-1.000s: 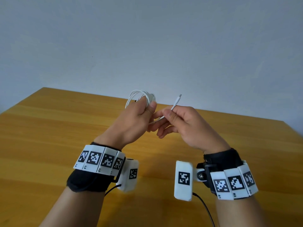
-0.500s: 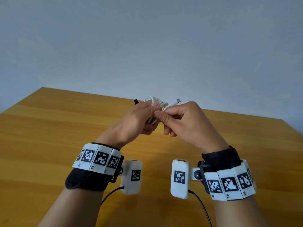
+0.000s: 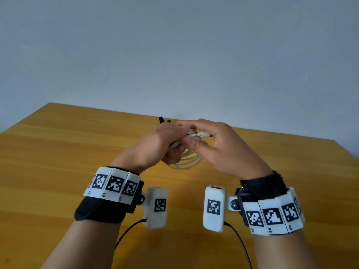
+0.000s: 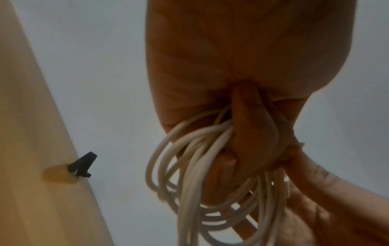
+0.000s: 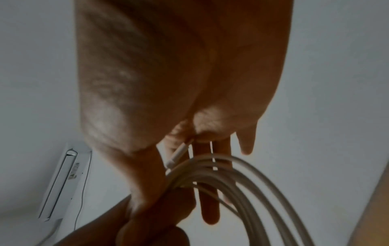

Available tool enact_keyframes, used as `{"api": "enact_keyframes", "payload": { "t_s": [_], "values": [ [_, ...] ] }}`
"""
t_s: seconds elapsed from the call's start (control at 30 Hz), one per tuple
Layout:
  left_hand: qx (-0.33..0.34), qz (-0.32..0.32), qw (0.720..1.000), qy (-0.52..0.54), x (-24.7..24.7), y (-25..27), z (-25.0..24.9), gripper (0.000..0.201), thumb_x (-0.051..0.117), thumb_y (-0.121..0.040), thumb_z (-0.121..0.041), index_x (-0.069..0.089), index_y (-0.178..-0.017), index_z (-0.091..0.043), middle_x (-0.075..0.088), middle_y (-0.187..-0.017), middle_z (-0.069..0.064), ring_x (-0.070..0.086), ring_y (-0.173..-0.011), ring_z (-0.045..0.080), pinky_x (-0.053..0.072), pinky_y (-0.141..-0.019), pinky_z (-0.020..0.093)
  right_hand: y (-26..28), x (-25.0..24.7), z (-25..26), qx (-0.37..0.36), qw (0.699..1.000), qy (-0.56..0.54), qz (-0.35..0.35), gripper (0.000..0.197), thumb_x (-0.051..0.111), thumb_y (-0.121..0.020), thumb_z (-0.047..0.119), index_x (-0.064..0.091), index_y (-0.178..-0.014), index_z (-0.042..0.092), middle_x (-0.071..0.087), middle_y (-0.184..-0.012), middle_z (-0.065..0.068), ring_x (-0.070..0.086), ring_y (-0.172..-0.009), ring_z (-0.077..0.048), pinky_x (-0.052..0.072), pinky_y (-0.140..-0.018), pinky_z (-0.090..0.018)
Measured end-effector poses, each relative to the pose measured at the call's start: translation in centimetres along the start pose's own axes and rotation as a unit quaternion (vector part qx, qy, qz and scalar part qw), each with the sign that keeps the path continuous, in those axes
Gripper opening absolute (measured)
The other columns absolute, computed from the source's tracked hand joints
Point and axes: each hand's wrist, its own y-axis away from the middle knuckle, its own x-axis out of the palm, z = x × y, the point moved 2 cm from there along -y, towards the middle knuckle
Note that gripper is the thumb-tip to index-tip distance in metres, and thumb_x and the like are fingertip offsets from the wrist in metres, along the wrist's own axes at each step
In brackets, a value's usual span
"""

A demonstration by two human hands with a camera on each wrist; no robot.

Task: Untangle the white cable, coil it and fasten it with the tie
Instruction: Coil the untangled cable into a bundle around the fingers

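The white cable (image 3: 187, 162) is a coil of several loops hanging below both hands above the wooden table (image 3: 58, 162). My left hand (image 3: 174, 144) grips one side of the coil, fingers curled round the bundled strands (image 4: 200, 166). My right hand (image 3: 189, 135) meets it from the right. Its thumb presses the free end against the bundle, and the other fingers reach out over the top. The white connector (image 3: 204, 135) lies along the loops (image 5: 242, 174), just under the right fingers (image 5: 208, 199). The black tie (image 3: 162, 120) lies on the table's far edge (image 4: 83, 164), beyond the left hand.
A plain grey wall stands right behind the table's far edge. A white wall-mounted unit (image 5: 61, 183) with a thin cord shows in the right wrist view. Black leads (image 3: 128, 232) trail from both wrist cameras toward me.
Both hands came together and dropped lower. The coil, which stood up above the left hand, now hangs below it, and the right hand brought the free connector end against the bundle.
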Motion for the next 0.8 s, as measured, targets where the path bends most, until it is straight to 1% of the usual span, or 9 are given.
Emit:
{"api": "enact_keyframes", "payload": {
  "t_s": [0.1,0.2,0.27,0.33,0.37,0.4,0.53,0.67,0.8],
  "values": [
    [-0.006,0.009,0.999,0.037,-0.3,0.0,0.1,0.047,0.040,-0.100,-0.035,0.045,-0.058,-0.012,0.021,-0.049,-0.002,0.016,-0.046,0.014,0.012,-0.054,0.037,-0.1,0.3,0.0,0.006,0.999,-0.030,-0.014,0.017,0.066,-0.099,0.037,0.074,-0.110,0.027,0.077,-0.105,0.016,0.068,-0.107,0.000,0.052,-0.100,-0.035],
    [-0.009,-0.024,0.999,0.030,-0.6,-0.2,0.1,0.049,0.042,-0.101,-0.041,0.055,-0.061,-0.016,0.031,-0.049,-0.006,0.029,-0.045,0.017,0.030,-0.058,0.037,-0.3,0.5,-0.3,0.036,0.998,-0.034,-0.032,0.023,0.064,-0.098,0.047,0.073,-0.098,0.026,0.078,-0.092,0.008,0.074,-0.090,-0.013,0.057,-0.089,-0.046],
    [0.005,-0.050,0.999,-0.014,-0.9,-0.2,0.2,0.052,0.042,-0.107,-0.043,0.061,-0.065,-0.020,0.037,-0.051,-0.007,0.044,-0.050,0.017,0.043,-0.069,0.039,-0.4,0.6,-0.5,0.045,0.998,-0.029,-0.037,0.027,0.062,-0.097,0.051,0.072,-0.098,0.026,0.077,-0.089,0.008,0.074,-0.083,-0.007,0.059,-0.082,-0.036],
    [0.026,-0.059,0.996,-0.056,-1.3,-0.2,0.3,0.048,0.039,-0.107,-0.042,0.065,-0.072,-0.024,0.042,-0.055,-0.007,0.052,-0.058,0.016,0.047,-0.072,0.038,-0.5,0.7,-0.7,0.048,0.998,-0.026,-0.041,0.029,0.058,-0.099,0.051,0.070,-0.098,0.024,0.074,-0.085,0.006,0.071,-0.077,-0.003,0.054,-0.072,-0.025],
    [0.037,-0.055,0.996,-0.068,-1.4,-0.1,0.3,0.045,0.039,-0.106,-0.042,0.066,-0.074,-0.027,0.044,-0.059,-0.005,0.052,-0.061,0.016,0.047,-0.072,0.036,-0.6,0.8,-0.9,0.050,0.997,-0.021,-0.047,0.033,0.057,-0.100,0.051,0.068,-0.098,0.020,0.073,-0.083,0.003,0.069,-0.075,-0.005,0.052,-0.069,-0.025],
    [0.049,-0.049,0.995,-0.076,-1.5,-0.1,0.3,0.043,0.039,-0.106,-0.042,0.067,-0.076,-0.028,0.045,-0.062,-0.004,0.053,-0.063,0.016,0.046,-0.070,0.034,-0.7,0.8,-1.0,0.052,0.997,-0.018,-0.055,0.036,0.055,-0.101,0.051,0.067,-0.098,0.017,0.073,-0.081,0.000,0.068,-0.073,-0.007,0.051,-0.067,-0.027],
    [0.075,-0.055,0.985,-0.143,-2.0,-0.2,0.9,0.033,0.042,-0.108,-0.035,0.063,-0.094,-0.014,0.055,-0.069,-0.011,0.057,-0.069,0.011,0.047,-0.069,0.026,-0.9,1.2,-1.4,0.047,0.994,-0.032,-0.090,0.037,0.053,-0.103,0.047,0.062,-0.095,0.012,0.069,-0.079,-0.013,0.062,-0.073,-0.029,0.047,-0.063,-0.038],
    [0.075,-0.076,0.974,-0.198,-1.7,-0.3,1.5,0.033,0.041,-0.105,-0.046,0.058,-0.088,-0.023,0.057,-0.067,-0.012,0.057,-0.069,0.013,0.049,-0.070,0.039,-1.1,2.1,-1.8,0.034,0.991,-0.023,-0.128,0.037,0.055,-0.103,0.043,0.065,-0.095,0.008,0.067,-0.078,-0.011,0.062,-0.072,-0.033,0.049,-0.065,-0.046],
    [0.039,-0.100,0.986,-0.130,-1.8,-0.6,2.5,0.042,0.040,-0.103,-0.043,0.053,-0.084,-0.008,0.046,-0.064,-0.014,0.050,-0.064,0.013,0.047,-0.069,0.043,-2.3,3.1,-2.3,0.025,0.992,-0.013,-0.120,0.043,0.055,-0.102,0.050,0.065,-0.094,0.009,0.069,-0.080,-0.013,0.061,-0.070,-0.034,0.052,-0.064,-0.049]
  ]
}}
